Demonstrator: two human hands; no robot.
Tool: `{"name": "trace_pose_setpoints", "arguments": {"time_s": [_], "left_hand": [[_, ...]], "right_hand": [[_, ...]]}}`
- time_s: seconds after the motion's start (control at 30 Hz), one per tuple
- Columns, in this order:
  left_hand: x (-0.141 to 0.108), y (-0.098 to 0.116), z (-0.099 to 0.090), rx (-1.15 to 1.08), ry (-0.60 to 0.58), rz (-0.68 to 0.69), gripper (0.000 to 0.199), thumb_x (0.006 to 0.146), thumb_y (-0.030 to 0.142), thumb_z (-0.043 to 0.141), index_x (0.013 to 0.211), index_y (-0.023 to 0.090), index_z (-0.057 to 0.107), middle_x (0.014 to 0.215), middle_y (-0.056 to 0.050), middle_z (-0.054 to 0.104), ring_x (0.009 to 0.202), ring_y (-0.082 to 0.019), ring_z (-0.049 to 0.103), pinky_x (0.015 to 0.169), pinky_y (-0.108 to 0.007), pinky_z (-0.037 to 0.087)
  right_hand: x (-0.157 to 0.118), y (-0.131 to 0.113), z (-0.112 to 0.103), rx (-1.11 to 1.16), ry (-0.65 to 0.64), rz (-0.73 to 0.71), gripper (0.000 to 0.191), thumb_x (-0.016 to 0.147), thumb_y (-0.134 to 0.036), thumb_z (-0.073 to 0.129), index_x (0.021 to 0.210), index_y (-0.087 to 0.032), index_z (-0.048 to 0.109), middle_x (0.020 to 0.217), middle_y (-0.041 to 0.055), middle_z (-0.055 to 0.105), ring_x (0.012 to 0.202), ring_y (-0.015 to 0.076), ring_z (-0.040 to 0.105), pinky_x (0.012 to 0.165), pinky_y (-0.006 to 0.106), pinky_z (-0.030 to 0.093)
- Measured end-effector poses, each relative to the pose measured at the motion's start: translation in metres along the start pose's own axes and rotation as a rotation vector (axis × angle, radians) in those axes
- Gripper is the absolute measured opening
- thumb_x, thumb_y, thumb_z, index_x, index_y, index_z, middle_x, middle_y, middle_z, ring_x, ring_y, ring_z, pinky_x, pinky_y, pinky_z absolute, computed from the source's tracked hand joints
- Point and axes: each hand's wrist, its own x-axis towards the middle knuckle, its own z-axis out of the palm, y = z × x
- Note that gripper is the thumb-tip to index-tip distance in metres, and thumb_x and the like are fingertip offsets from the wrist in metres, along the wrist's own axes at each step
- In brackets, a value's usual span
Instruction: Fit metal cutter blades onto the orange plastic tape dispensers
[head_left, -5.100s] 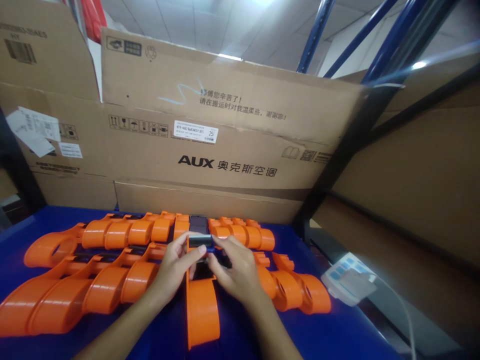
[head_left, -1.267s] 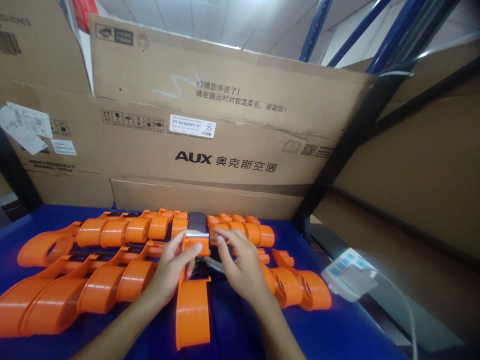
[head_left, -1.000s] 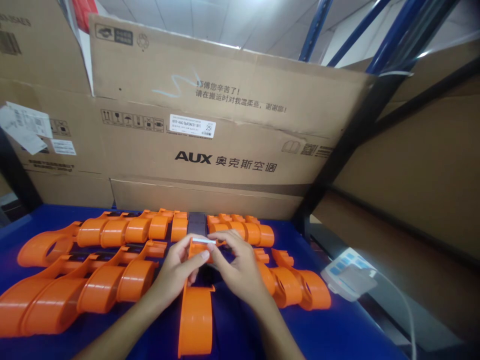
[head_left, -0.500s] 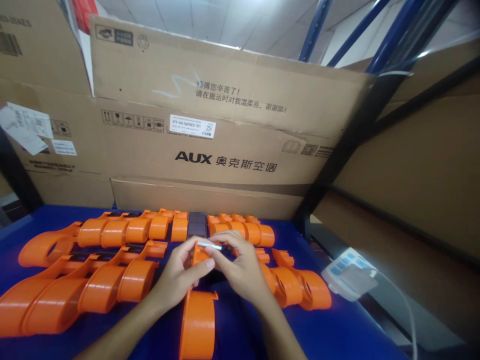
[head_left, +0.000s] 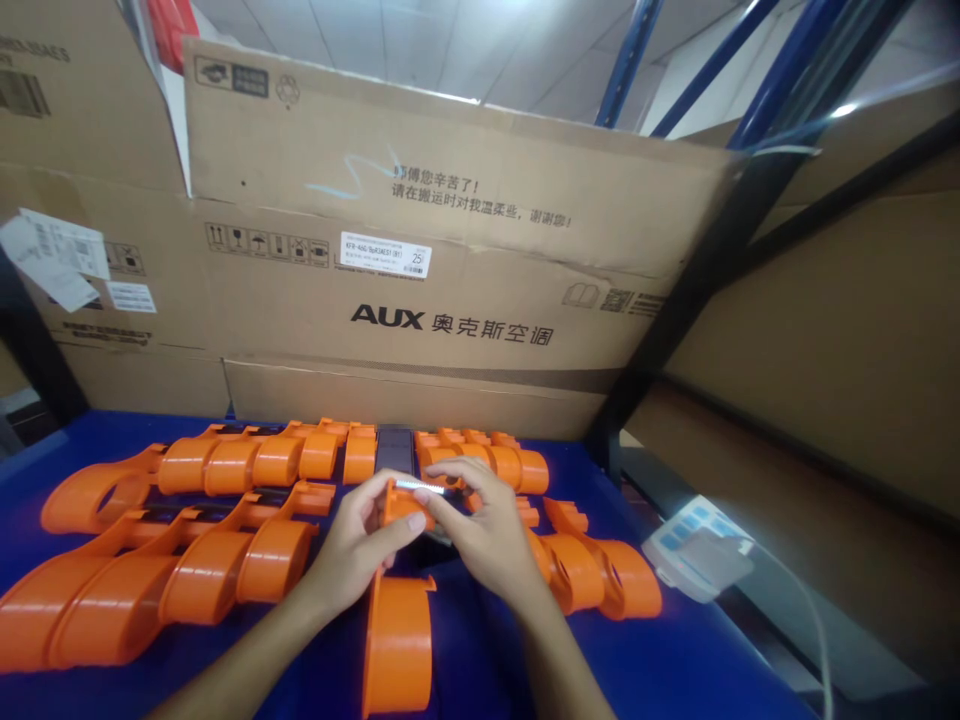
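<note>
My left hand (head_left: 367,530) is closed round the head of an orange plastic tape dispenser (head_left: 399,645). Its round body hangs down below the hands, toward me. Along the top edge of the head runs a pale serrated blade strip (head_left: 416,487). The thumb of my right hand (head_left: 480,525) lies on the strip's right part, while its index finger arches above and behind. A small dark part shows beside those right fingers, too little to name. Both hands meet at the dispenser's head, and the far side of the grip is hidden.
Rows of orange tape dispensers (head_left: 206,575) lie left and right on the blue table (head_left: 637,670). A dark block (head_left: 395,450) stands between the back rows. Cardboard (head_left: 465,270) walls the rear. At right are a white power strip (head_left: 697,545) with a cable and a dark rack post (head_left: 660,310).
My right index finger has lifted slightly off the blade strip's end, and more dark part shows beside it. My left hand keeps its grip, with the dispenser nearly in place.
</note>
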Motion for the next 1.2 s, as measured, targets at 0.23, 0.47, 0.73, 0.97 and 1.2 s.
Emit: {"name": "trace_pose_setpoints", "arguments": {"time_s": [0.23, 0.47, 0.73, 0.97, 1.2], "left_hand": [[0.001, -0.003, -0.002, 0.001, 0.042, 0.008, 0.038, 0.083, 0.044, 0.078, 0.112, 0.021, 0.067, 0.063, 0.007, 0.052, 0.041, -0.007, 0.041, 0.04, -0.019, 0.031], [0.004, -0.002, -0.011, -0.084, 0.149, 0.011, 0.041, 0.083, 0.046, 0.077, 0.113, 0.02, 0.066, 0.047, 0.009, 0.049, 0.037, -0.008, 0.038, 0.041, -0.019, 0.028], [0.016, -0.003, -0.028, -0.177, 0.291, -0.021, 0.048, 0.081, 0.053, 0.075, 0.111, 0.016, 0.069, 0.06, -0.002, 0.068, 0.037, -0.008, 0.043, 0.042, -0.022, 0.032], [0.015, -0.003, -0.026, -0.194, 0.271, -0.003, 0.048, 0.082, 0.054, 0.074, 0.109, 0.016, 0.069, 0.043, 0.006, 0.052, 0.036, -0.01, 0.043, 0.043, -0.021, 0.032], [0.014, -0.002, -0.024, -0.18, 0.271, -0.012, 0.05, 0.082, 0.053, 0.075, 0.114, 0.016, 0.068, 0.055, 0.002, 0.063, 0.038, -0.009, 0.044, 0.042, -0.021, 0.033]], "right_hand": [[0.003, 0.0, -0.002, 0.038, 0.008, -0.023, 0.012, 0.091, -0.032, 0.074, 0.084, -0.023, 0.072, 0.092, 0.0056, 0.072, 0.09, 0.0236, 0.068, 0.084, 0.038, 0.053], [0.003, 0.006, -0.007, -0.054, 0.106, 0.009, 0.015, 0.096, -0.036, 0.067, 0.088, -0.023, 0.069, 0.087, 0.0039, 0.071, 0.081, 0.0215, 0.064, 0.077, 0.034, 0.051], [0.003, 0.018, -0.009, -0.306, -0.045, -0.006, 0.012, 0.095, -0.029, 0.067, 0.086, -0.023, 0.072, 0.09, 0.0057, 0.066, 0.092, 0.0251, 0.062, 0.085, 0.039, 0.049], [-0.003, 0.02, -0.002, -0.403, -0.344, -0.016, 0.009, 0.095, -0.025, 0.069, 0.095, -0.025, 0.078, 0.099, 0.0061, 0.066, 0.098, 0.024, 0.062, 0.085, 0.037, 0.05], [-0.004, 0.018, -0.002, -0.446, -0.396, -0.034, 0.01, 0.094, -0.021, 0.068, 0.098, -0.025, 0.077, 0.099, 0.0061, 0.069, 0.098, 0.0237, 0.062, 0.089, 0.038, 0.049]]}}
